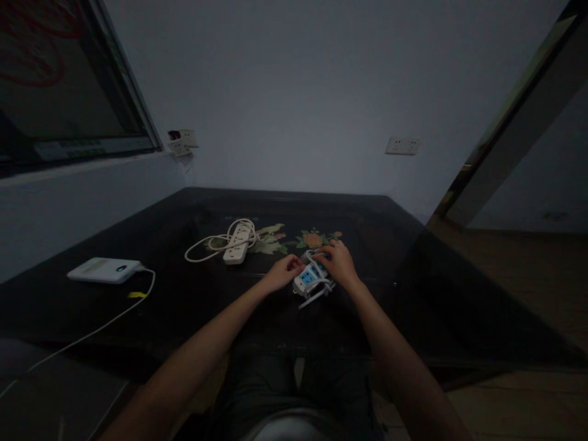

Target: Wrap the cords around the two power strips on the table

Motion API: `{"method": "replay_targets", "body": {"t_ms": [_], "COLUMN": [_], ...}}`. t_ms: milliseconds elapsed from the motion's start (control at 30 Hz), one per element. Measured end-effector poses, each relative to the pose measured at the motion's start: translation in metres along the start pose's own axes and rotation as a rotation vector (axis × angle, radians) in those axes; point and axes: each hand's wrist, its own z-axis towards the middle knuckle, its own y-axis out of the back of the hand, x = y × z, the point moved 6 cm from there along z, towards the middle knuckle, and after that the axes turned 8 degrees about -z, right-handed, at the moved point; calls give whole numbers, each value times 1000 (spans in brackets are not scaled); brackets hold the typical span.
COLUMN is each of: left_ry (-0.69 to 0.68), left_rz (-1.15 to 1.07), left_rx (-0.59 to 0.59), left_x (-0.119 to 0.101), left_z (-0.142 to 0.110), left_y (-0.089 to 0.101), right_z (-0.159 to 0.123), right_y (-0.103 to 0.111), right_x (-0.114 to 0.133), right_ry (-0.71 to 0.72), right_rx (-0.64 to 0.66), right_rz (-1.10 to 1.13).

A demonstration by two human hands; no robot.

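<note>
A white power strip with blue socket faces (305, 279) lies aslant on the dark table in front of me. Its grey-white cord (315, 299) is looped around it, with one stretch sticking out toward me. My left hand (283, 273) is closed at the strip's left side, thumb and fingers against its edge. Over the strip's far right end, my right hand (339, 262) has its fingers curled down on the cord. The right fingertips and that end of the strip are partly hidden.
A second white power strip (237, 244) with a loosely coiled cord lies at the back left. A white power bank (106, 270) with a cable sits farther left, near a yellow tag (136, 294). The glossy black table (441, 306) has a flower print; wall sockets (403, 146) are behind.
</note>
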Motion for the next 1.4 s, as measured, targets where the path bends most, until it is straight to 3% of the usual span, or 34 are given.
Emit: {"method": "replay_targets", "body": {"t_ms": [167,433,767,1067,1400], "left_ry": [42,38,-85,-235,-205], "left_rz": [49,68,200,358,375], "left_rx": [78,89,-68,-144,-181], "left_x": [4,6,-19,-32,-30], "left_z": [-4,-2,3,1,3], "left_y": [-10,-4,22,30,34], "right_z": [-1,-2,-2,0,0], "right_y": [3,10,25,31,29], "right_x": [-2,-5,-4,-4,-22], "right_ry": [-17,-84,-9,64,-120], "right_rx": [-71,-151,-285,-155,-153], "right_rz": [46,152,270,409,572]}}
